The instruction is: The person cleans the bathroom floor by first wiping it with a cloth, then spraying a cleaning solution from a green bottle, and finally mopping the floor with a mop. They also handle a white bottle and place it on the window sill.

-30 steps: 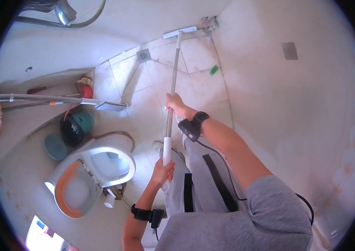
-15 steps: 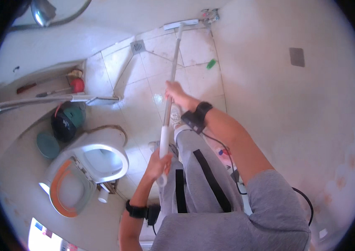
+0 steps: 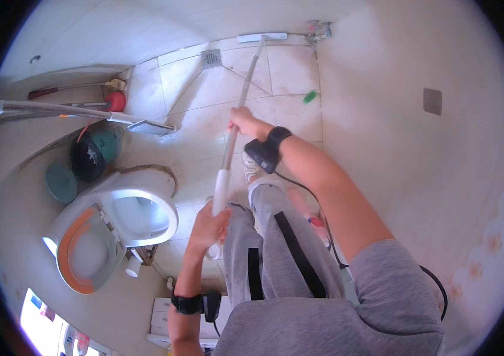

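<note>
A long-handled floor squeegee (image 3: 245, 92) runs from my hands to the far wall, its narrow white head (image 3: 262, 37) down on the tiles along the wall's foot. My right hand (image 3: 244, 120) is closed around the metal pole about midway. Lower down, my left hand (image 3: 209, 225) grips the white sleeve at the handle's end. Between the pole and the left wall, a floor drain (image 3: 211, 58) is set in the tiles. A small green brush-like piece (image 3: 310, 97) lies on the floor to the right of the pole.
A toilet (image 3: 145, 207) with its lid raised stands at left. Behind it are a dark bin bag (image 3: 87, 157) and a teal bucket (image 3: 108, 142). A flat-headed mop (image 3: 151, 127) and a red plunger (image 3: 116, 101) are at the left wall. Pipe fittings (image 3: 320, 29) occupy the far corner.
The view has shifted a little. Both hands and the pole have moved left, and the squeegee head sits slightly farther left of the corner fittings. Both grips are unchanged.
</note>
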A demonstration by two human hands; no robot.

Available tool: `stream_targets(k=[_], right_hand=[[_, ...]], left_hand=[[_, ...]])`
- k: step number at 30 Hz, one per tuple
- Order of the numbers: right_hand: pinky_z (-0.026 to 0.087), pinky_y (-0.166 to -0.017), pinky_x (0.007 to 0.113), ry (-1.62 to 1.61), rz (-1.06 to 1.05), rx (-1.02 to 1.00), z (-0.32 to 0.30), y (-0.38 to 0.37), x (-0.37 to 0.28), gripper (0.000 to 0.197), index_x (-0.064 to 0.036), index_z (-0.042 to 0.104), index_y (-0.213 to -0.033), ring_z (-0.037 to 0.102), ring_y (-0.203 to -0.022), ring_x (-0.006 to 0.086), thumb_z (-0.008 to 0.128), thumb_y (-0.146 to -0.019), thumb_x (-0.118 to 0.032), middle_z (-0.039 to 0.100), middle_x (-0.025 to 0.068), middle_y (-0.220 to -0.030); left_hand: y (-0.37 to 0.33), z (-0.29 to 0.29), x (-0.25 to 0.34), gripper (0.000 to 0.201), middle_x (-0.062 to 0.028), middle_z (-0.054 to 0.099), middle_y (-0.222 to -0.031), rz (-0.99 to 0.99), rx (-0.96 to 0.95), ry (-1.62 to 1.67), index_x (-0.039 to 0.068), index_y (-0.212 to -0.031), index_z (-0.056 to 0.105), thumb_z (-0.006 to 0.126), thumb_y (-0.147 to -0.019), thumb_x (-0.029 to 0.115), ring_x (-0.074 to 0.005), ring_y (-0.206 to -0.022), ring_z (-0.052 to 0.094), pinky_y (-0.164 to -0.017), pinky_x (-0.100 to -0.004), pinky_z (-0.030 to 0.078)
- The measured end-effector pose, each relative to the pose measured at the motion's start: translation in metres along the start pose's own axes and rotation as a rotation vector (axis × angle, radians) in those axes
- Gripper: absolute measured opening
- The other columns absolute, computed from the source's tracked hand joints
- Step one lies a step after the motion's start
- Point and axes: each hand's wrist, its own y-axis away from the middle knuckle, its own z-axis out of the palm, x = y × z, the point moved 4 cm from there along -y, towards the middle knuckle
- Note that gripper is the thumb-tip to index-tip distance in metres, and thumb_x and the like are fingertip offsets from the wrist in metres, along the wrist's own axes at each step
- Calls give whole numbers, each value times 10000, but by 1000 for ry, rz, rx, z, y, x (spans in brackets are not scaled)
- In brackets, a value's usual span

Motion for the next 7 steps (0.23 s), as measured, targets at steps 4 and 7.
stream_targets(k=[4, 7], right_hand=[[473, -431, 397, 834, -334, -433, 72, -6, 29, 314, 114, 541, -790, 566, -504, 327, 445, -829, -182, 565, 230, -658], [482, -412, 432, 173, 149, -66, 100, -6, 58, 308, -60, 615, -1035, 608, -578, 386, 576, -776, -222, 631, 212, -837]], left_hand=[[25, -26, -28, 150, -25, 452, -533, -55, 130, 12, 23, -813, 460, 527, -790, 155, -101, -355, 425, -324, -242, 349], [22, -25, -59, 203, -48, 453, -558, -56, 198, 14, 44, -879, 442, 571, -776, 161, -112, -321, 416, -291, -251, 371]])
